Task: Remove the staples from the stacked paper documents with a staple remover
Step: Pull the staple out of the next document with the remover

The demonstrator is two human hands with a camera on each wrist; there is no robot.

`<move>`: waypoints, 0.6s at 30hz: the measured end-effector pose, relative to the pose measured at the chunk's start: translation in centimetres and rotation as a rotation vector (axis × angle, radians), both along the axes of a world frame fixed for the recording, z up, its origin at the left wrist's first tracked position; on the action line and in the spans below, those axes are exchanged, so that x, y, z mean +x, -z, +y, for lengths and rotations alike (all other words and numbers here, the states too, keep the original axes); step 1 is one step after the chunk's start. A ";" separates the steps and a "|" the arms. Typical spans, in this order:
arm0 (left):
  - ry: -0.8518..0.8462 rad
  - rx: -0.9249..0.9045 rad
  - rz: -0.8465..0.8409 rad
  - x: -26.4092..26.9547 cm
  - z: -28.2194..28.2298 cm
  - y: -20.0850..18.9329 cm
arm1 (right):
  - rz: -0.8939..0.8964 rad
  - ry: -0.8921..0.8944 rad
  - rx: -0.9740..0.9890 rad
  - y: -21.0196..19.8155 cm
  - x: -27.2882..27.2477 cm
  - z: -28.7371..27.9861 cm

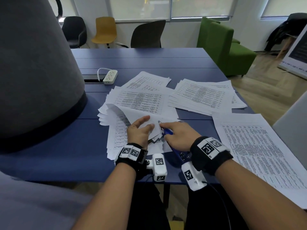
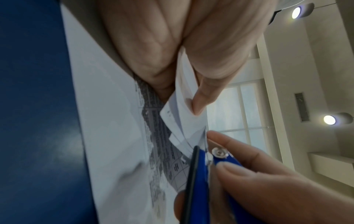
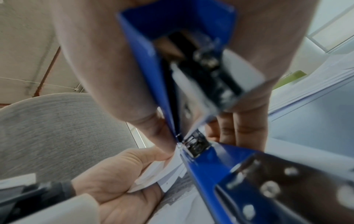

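Observation:
A stapled document (image 1: 132, 140) lies near the table's front edge with its top sheets folded back. My left hand (image 1: 141, 130) pinches the lifted corner of those sheets (image 2: 184, 115) between thumb and fingers. My right hand (image 1: 179, 136) grips a blue staple remover (image 1: 167, 131) with metal jaws; its tip (image 1: 159, 122) touches the paper corner beside my left thumb. In the right wrist view the remover (image 3: 201, 163) has its handles spread and its metal nose (image 3: 193, 144) at the sheets. No staple shows clearly.
Several loose printed stacks lie on the blue table (image 1: 149, 58): one behind (image 1: 146, 100), one at back right (image 1: 204, 95), one at right (image 1: 259, 146). A white power strip (image 1: 110, 77) sits at back left. A large grey cone-shaped object (image 1: 38, 72) stands at left.

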State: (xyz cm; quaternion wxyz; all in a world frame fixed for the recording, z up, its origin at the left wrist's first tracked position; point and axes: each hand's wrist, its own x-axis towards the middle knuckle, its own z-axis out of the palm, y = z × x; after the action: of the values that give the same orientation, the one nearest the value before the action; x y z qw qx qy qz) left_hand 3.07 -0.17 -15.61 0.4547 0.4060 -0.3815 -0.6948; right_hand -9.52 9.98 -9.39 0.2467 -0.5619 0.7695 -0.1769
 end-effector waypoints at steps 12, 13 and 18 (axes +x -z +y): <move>-0.005 0.016 -0.005 0.0 0.0 0.1 | -0.042 -0.025 -0.014 -0.2 -0.5 0.5; -0.001 0.011 -0.006 0.0 0.0 0.1 | -0.046 -0.019 -0.015 -0.1 -0.4 0.4; -0.007 0.010 -0.012 0.0 0.1 -0.1 | -0.076 0.000 -0.043 0.1 -0.5 0.1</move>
State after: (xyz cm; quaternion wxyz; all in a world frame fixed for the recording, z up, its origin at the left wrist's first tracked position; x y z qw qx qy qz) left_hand 3.07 -0.11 -15.56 0.4529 0.4137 -0.3792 -0.6928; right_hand -9.99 10.11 -9.47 0.2638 -0.5600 0.7555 -0.2144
